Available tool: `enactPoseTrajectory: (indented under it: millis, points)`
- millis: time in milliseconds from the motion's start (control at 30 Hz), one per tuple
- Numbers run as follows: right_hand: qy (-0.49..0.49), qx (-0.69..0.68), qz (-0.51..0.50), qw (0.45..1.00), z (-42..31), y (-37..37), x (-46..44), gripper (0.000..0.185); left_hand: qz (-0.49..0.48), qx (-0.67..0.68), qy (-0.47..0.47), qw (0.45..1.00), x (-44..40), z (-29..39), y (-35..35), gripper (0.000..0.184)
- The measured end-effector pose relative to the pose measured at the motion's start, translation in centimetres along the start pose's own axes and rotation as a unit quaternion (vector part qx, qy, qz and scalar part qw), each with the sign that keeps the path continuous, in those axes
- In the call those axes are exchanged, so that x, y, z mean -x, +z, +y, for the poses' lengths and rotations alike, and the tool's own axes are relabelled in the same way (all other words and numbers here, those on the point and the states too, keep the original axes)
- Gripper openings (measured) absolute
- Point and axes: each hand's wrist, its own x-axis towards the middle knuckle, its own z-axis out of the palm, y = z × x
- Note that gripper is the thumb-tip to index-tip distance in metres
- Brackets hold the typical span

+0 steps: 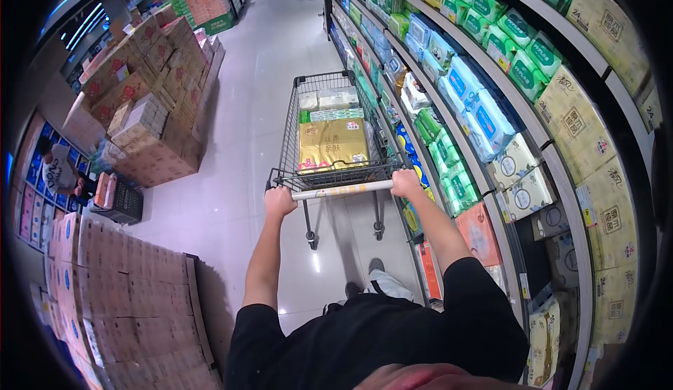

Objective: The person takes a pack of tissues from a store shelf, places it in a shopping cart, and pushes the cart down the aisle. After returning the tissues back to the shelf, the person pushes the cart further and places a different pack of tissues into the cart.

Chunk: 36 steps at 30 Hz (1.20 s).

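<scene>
At mid-frame, our left hand (280, 201) and right hand (404, 183) wrap the pale handle (343, 190) near its ends; the shopping cart (324, 76) looks stiff and easy-rolling, best gripped there.

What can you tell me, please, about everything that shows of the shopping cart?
The shopping cart is a dark wire-mesh basket, metal by its look, on a frame with two near wheels in view. It stands upright on the pale floor, close beside the right-hand shelves; whether they touch is unclear. Its pale handlebar carries printed markings; the left hand and right hand grip its two ends. A gold pack and other packs lie inside.
</scene>
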Motion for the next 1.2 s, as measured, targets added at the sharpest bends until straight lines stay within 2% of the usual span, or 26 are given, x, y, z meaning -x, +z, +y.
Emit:
enactPoseTrajectory:
  millis: [600,933,1067,1200]
  points:
    - [-0.016,-0.002,0.004,1.000,6.0,-3.6,-21.4,0.024,0.038,0.009,0.004,0.999,-21.2,-1.2,0.9,0.017]
    - [-0.025,-0.021,0.011,0.999,7.9,-5.2,-31.4,0.023,-0.005,0.010,-0.015,1.000,-31.9,-2.7,1.4,0.020]
    - [-0.035,-0.017,0.033,0.999,8.5,-5.7,-35.1,0.022,0.007,0.005,-0.015,1.000,-35.9,-3.4,2.0,0.019]
    - [-0.026,-0.018,0.008,0.999,9.4,-6.3,-39.0,0.023,0.007,0.011,-0.022,1.000,-39.6,-3.6,1.8,0.018]
